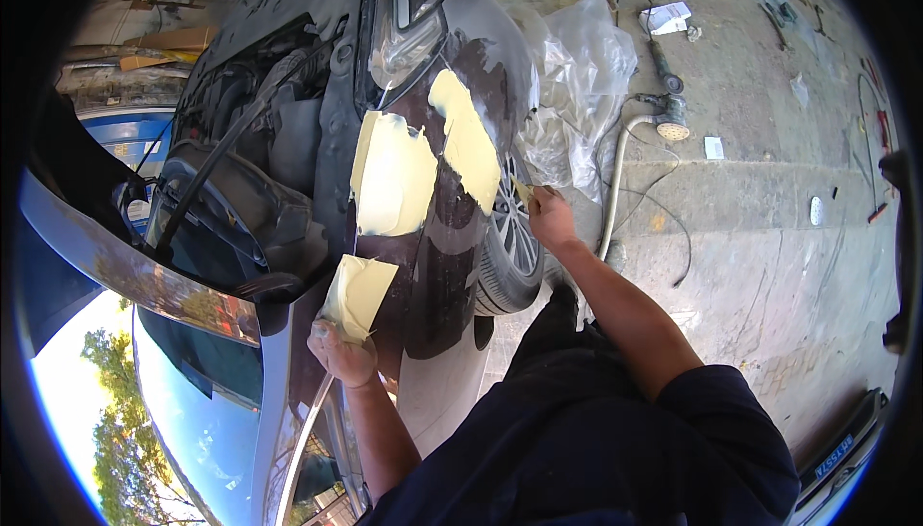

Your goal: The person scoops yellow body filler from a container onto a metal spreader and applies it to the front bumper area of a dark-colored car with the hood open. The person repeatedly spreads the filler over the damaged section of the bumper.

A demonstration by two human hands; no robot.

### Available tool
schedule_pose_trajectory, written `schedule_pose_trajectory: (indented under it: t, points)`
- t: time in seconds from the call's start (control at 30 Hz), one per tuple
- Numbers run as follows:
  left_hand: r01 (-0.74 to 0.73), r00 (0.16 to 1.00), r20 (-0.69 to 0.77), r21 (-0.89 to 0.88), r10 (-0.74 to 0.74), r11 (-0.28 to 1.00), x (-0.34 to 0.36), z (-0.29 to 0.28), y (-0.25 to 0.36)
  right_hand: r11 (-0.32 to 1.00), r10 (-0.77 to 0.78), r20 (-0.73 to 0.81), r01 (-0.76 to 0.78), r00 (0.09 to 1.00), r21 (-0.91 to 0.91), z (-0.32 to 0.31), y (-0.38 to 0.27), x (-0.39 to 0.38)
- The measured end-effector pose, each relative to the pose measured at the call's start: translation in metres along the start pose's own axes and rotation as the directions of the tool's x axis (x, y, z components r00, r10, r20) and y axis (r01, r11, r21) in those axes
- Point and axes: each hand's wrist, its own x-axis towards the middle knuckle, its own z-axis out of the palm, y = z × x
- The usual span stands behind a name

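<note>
My left hand [343,355] grips a flat putty board [361,293] loaded with pale yellow body filler, close beside the car's fender [423,266]. In my right hand [552,220] is a thin putty spreader [522,190], its visible edge yellowish; most of it is hidden by the fingers. That hand is out over the front wheel [512,242], apart from the filler. Two cream patches lie on the dark fender: a broad filler patch [395,174] toward the hood opening and a narrower filler patch [466,141] nearer the wheel.
The engine bay [255,132] lies open at the left, beside the raised hood [135,247]. Right of the car, clear plastic sheeting [582,84] is on the concrete floor. A round sander [670,122] with its hose [615,185] and loose cables lie there too.
</note>
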Motion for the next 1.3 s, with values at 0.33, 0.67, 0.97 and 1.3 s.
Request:
schedule_pose_trajectory:
  t: [0.33, 0.67, 0.97, 1.3]
  points:
    - [0.278, 0.957, 0.016, -0.329, -0.289, 0.902, -0.036, 0.008, -0.024, 0.994, -0.046, -0.156, 0.061, 0.987, 0.09, 0.012, -0.051, 0.008]
    - [-0.127, 0.992, 0.018, 0.084, 0.126, 0.988, 0.003, -0.004, -0.003, 0.992, -0.118, -0.221, 0.124, 0.968, 0.017, 0.033, -0.061, 0.01]
    - [0.444, 0.893, 0.132, -0.415, -0.43, 0.794, -0.012, 0.005, -0.003, 0.985, -0.163, -0.175, 0.17, 0.971, 0.025, 0.04, -0.067, 0.004]
    - [-0.102, 0.994, -0.026, 0.008, 0.102, 0.995, 0.002, 0.001, -0.004, 0.971, -0.201, -0.028, 0.202, 0.979, 0.127, 0.021, -0.086, -0.054]
